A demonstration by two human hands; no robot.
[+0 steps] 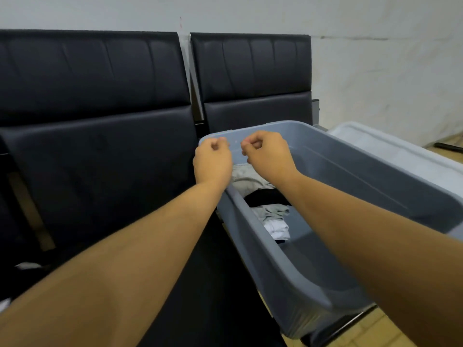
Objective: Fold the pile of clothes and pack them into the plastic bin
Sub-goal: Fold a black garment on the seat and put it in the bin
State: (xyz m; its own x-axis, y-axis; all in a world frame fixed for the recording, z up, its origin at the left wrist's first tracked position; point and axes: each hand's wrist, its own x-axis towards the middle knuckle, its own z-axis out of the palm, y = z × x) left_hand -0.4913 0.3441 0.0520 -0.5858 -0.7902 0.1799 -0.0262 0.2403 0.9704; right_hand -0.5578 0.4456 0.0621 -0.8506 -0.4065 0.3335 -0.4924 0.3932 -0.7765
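Both forearms reached out over the plastic bin (pixel 338 291). Left hand (pixel 212 163) and right hand (pixel 268 156) hovered level at its far end, fingers (pixel 250 145) clenched on nothing visible; folded clothes (pixel 271 211) lay directly beneath them, along the bin's long axis.

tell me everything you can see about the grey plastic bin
The grey plastic bin is a long, rectangular open tub with a rounded rim and smooth, slightly translucent-looking walls. It rests tilted on the black padded seats. Folded grey, black and white clothes lie along its left side. The left hand and right hand hover curled over its far end, holding nothing visible. A pale lid lies behind it.
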